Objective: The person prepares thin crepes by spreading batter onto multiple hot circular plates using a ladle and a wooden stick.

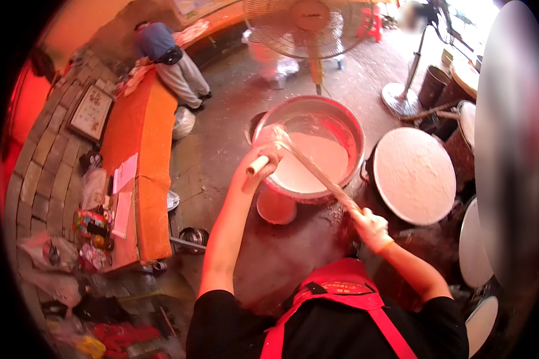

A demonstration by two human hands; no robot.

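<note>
A wide metal basin (359, 134) stands in front of me, with pale, thick batter (299, 173) in it and smears on its inner wall. Over its left rim, my left hand (272, 153) is closed round a pale rod (258, 165) whose round end points back toward me. My right hand (372, 231), beyond the basin's near right edge, grips a long wooden stick (323, 179) that looks coated with batter. This stick slants across the basin up to my left hand. Whether it touches the rod there is hard to tell, as the far end is blurred.
A pale-topped round vat (414, 176) stands right of the basin, near other round lids. Below the basin is a reddish bucket (276, 207). A pedestal fan (311, 36) stands beyond. At left runs an orange-covered counter (153, 197); a person (167, 57) bends over its far end.
</note>
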